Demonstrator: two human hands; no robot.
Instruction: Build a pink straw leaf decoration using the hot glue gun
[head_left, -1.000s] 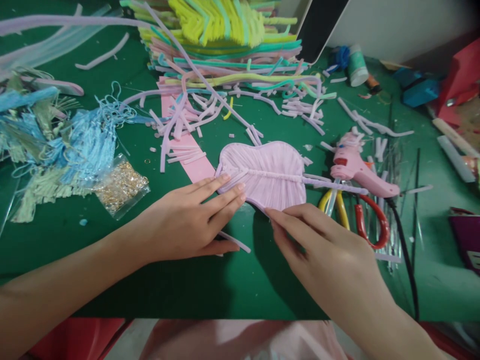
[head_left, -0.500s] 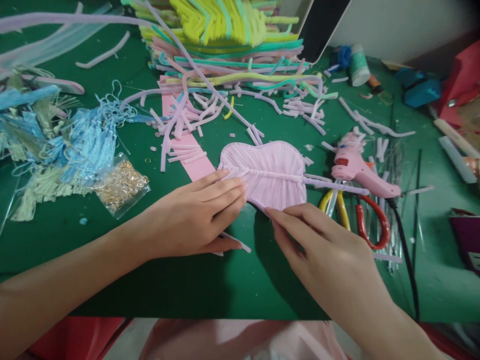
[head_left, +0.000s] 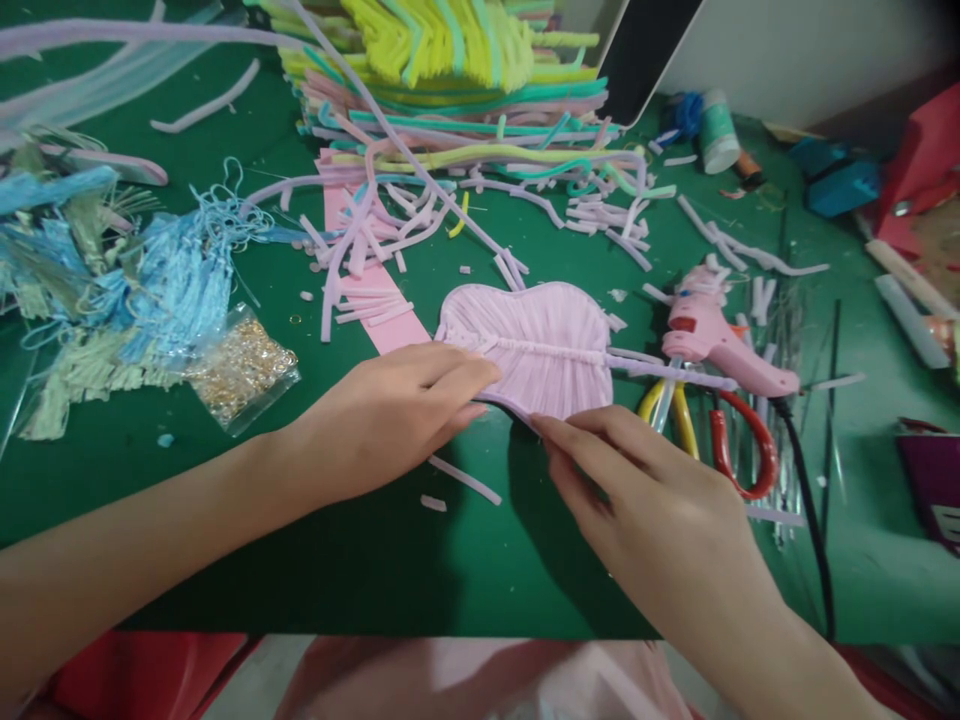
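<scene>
Since the earlier frame, the thumb of the left hand [head_left: 405, 405] had been drawn to its fingers, seemingly clamped on a lilac, leaf-shaped fuzzy-stem piece [head_left: 555, 325] over the green tabletop [head_left: 360, 575]. Its near edge was pinched by the fingertips of the right hand [head_left: 660, 500]; through uneven pulling, the outline could be warped.

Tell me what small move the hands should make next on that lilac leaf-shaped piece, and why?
Perhaps the left hand should press gently along the near edge of the lilac leaf-shaped piece, toward the right hand. The right hand pinches that edge, the left hand lies over the piece's left end, and a stretch of edge shows between them.
</scene>
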